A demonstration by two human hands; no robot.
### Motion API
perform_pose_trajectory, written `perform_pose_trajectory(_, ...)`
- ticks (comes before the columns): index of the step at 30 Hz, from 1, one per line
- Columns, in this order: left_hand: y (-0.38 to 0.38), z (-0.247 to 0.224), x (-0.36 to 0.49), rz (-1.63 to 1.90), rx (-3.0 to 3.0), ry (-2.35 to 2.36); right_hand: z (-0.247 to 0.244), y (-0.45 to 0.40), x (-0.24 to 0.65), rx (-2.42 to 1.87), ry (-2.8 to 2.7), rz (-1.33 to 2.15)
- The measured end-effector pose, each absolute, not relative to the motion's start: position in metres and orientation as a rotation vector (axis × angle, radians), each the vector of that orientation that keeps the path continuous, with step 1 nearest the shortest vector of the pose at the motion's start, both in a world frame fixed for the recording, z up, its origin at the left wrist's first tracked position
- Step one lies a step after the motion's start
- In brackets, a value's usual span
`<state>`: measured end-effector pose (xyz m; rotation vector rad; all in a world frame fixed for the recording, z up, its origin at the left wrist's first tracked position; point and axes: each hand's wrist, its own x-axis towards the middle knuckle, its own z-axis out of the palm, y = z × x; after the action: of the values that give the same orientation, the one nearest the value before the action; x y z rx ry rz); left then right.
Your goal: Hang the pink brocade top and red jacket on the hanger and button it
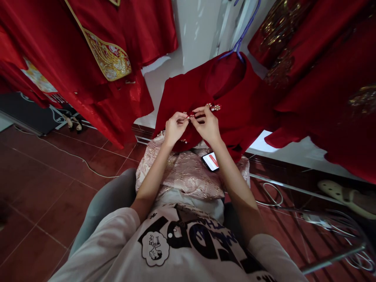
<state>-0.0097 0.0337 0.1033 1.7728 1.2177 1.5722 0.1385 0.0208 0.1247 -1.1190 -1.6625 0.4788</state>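
A dark red velvety garment (pixel 188 92) hangs in front of me on a purple hanger (pixel 238 45), its lower part over my lap. My left hand (pixel 175 128) and my right hand (pixel 208 124) meet at its front. Thumb and forefinger of both are closed in a pinch on a small pearl-beaded ornament (pixel 190 116); its exact shape is partly hidden by the fingertips. Another beaded ornament (pixel 216 107) shows just beyond my right fingers. A smaller bead cluster (pixel 183 141) lies below my left hand.
Shiny pink fabric (pixel 190 172) covers my lap, with a lit phone (pixel 210 161) on it near my right forearm. Red embroidered garments (pixel 96 58) hang on both sides. A metal rack (pixel 331 260), cables (pixel 273 196) and a pale clog (pixel 337 192) are at the right.
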Motion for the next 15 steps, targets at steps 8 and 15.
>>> perform_pose_trajectory(8,-0.005,0.048,0.053,1.641,1.626,1.26,0.115,-0.018,0.213,-1.432,-1.918,0.745)
perform_pose_trajectory(15,-0.02,0.04,0.056,1.576,1.869,1.41,0.116,-0.015,0.219,-1.682,-1.895,0.797)
